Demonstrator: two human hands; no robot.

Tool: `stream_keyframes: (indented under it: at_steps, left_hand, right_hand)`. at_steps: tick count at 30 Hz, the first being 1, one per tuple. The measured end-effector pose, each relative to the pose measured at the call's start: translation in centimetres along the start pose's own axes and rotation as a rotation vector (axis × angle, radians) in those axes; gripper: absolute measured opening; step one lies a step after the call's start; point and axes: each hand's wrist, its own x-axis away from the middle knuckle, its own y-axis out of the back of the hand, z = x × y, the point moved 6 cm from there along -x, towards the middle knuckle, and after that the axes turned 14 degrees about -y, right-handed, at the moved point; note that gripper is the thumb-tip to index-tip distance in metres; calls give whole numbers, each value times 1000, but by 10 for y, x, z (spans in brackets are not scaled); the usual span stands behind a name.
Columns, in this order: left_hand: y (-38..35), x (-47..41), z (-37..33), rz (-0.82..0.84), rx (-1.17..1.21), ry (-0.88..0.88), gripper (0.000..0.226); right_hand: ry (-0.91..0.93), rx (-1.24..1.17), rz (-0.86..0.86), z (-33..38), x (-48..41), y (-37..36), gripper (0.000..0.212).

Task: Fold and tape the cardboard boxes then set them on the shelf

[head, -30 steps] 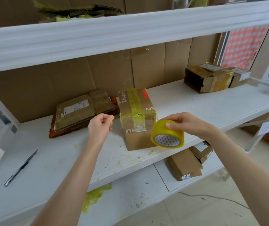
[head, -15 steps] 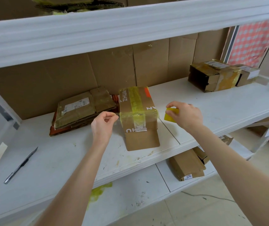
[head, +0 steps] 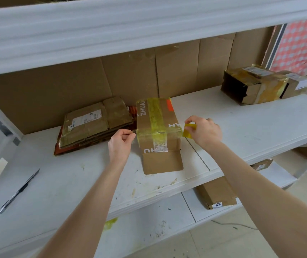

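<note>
Head view.

**Grip and position:** The cardboard box (head: 158, 131) sits on the middle white shelf (head: 251, 127), between both hands. The left hand (head: 120, 144) has thumb and forefinger pinched together at the box's top left edge, apparently on the free end of the tape strip (head: 159, 132). The film there is faint. The right hand (head: 204, 133) is curled round the yellow tape roll (head: 189, 130), just beside the box's top right corner, and hides most of the roll.

**Risks (judgement):**
- The strip is stretched across the box, so an uneven pull from the roll could lay it crooked or wrinkled.
- The box looks light and could slide or twist on the shelf under sideways tension.
- If the left pinch slips, the end may curl and stick to itself.
- The front flap (head: 162, 162) lies open on the shelf, and this band may not catch it.
- The utility knife (head: 18, 190) is well apart to the left, so cutting means releasing one hand.

**Materials:**
- The box is brown corrugated board, rectangular, with white print and an orange patch. It carries glossy, translucent yellow tape, already wrinkled.
- The shelf is painted white, scuffed and stained.
- The knife is slim metal with a dark grip.
- The flattened cardboard stack (head: 95, 125), touching or just beside the box's left rear, is creased and carries a label.
- The taped boxes (head: 255, 86) at far right are heavily wrapped.
</note>
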Motion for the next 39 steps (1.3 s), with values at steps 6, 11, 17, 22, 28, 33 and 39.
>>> stream_keyframes:
  at_steps: [6,11,17,22,28,33,39]
  left_hand:
    - [-13,-7,14,123,26,148,63]
    - [-7,-13,-2,55,-63,155,56]
    - [-34,13,-34,135,-4,13,41]
    - [-25,8,-36,30,21,25,46]
    - [-22,2,-22,130,-98,59,40]
    - [-20,9,-22,126,-117,132,45]
    - [0,21,-24,-48,-140,124,37]
  right_hand:
    - [-40,-29,79,2,-7,-21,17]
    - [-78,-44,90,3,-10,-25,17]
    - [-131,-102,134,2,-5,-22,17]
    - [-106,-162,205,2,4,-18,16]
    - [22,-180,296,13,23,-25,18]
    - [50,-211,298,11,28,-22,25]
    - [7,-270,200,8,29,-17,25]
